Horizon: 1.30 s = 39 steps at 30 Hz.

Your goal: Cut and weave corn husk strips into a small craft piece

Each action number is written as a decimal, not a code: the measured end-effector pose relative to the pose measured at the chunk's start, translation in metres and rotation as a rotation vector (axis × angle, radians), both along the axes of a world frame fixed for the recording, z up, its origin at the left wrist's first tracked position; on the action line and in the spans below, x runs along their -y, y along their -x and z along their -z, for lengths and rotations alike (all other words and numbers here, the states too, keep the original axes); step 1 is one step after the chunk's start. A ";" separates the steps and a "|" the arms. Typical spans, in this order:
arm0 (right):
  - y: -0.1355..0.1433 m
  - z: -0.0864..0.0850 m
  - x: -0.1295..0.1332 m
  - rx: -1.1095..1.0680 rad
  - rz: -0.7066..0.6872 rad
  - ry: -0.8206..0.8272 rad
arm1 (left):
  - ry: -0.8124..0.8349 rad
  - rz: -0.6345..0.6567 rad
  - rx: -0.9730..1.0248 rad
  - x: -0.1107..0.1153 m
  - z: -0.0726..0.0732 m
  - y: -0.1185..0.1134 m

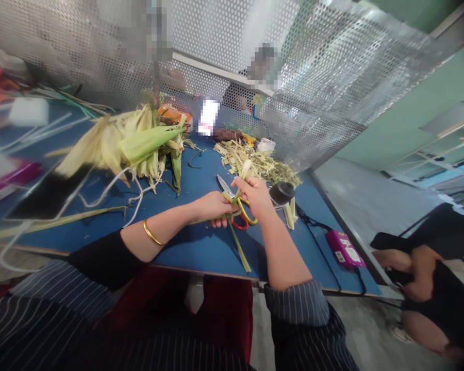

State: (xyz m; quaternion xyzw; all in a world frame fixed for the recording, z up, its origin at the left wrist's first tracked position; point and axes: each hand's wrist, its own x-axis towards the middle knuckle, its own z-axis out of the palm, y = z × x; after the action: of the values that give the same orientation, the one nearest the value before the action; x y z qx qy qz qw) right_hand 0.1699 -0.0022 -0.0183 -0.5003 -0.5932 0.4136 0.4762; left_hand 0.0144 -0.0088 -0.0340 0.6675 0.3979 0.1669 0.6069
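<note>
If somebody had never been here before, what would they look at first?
Probably the big, shaggy heap of corn husks on the left part of the blue table. Next, perhaps the green strip pinched at the left hand and right hand, with red-and-yellow-handled scissors close by. The bright purple box near the table's right edge stands out too.

Head-high view, forward and down

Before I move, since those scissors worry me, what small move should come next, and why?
Probably ease the left hand and right hand toward you: they hold the husk strip over the scissors, whose blade shows beside the fingers.
</note>
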 end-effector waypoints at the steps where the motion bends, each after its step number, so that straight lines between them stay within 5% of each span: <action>1: 0.000 0.000 0.000 -0.021 0.039 -0.057 | 0.052 -0.056 0.007 -0.003 0.000 0.000; 6: 0.002 -0.004 0.006 0.086 0.149 -0.366 | 0.326 -0.283 0.200 -0.022 0.001 0.005; 13: 0.008 0.002 0.014 0.855 0.130 -0.804 | 0.506 -0.513 0.515 -0.038 -0.013 0.020; 20: 0.016 0.018 0.007 1.044 -0.006 -0.643 | 0.612 -0.592 0.735 -0.044 -0.013 0.022; 23: 0.018 0.017 0.008 1.148 0.031 -0.709 | 0.587 -0.615 0.791 -0.043 -0.013 0.022; 27: 0.023 0.008 0.015 1.127 0.119 -0.916 | 0.496 -0.662 0.816 -0.037 -0.014 0.018; 33: 0.031 0.007 0.018 1.065 -0.135 -0.972 | 0.439 -0.582 0.829 -0.026 -0.008 0.002; 39: 0.016 0.007 0.009 0.479 0.342 -0.628 | 0.270 -0.526 0.666 -0.020 -0.008 0.003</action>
State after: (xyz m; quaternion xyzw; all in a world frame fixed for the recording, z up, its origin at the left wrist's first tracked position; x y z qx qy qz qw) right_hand 0.1541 -0.0112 -0.0254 -0.5041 -0.6927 0.0002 0.5158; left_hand 0.0114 0.0112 -0.0258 0.3683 0.3551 0.4679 0.7206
